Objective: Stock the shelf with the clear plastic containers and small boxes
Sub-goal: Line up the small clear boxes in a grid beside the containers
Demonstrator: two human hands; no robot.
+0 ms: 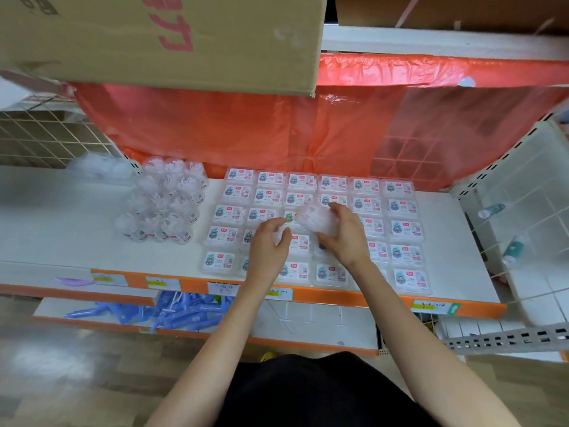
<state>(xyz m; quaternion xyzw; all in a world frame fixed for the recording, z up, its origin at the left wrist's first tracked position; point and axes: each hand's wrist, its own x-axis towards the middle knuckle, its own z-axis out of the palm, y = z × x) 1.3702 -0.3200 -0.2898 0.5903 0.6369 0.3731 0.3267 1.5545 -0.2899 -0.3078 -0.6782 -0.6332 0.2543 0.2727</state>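
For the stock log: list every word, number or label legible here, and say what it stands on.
Nothing reads clearly.
Cardboard box: big red characters, inverted and cropped, unreadable.
Small boxes: label print too small.
Clear containers: labels blurred.
Shelf-edge tags: handwriting blurred.

Labelled small boxes lie flat in rows beside clustered clear plastic containers
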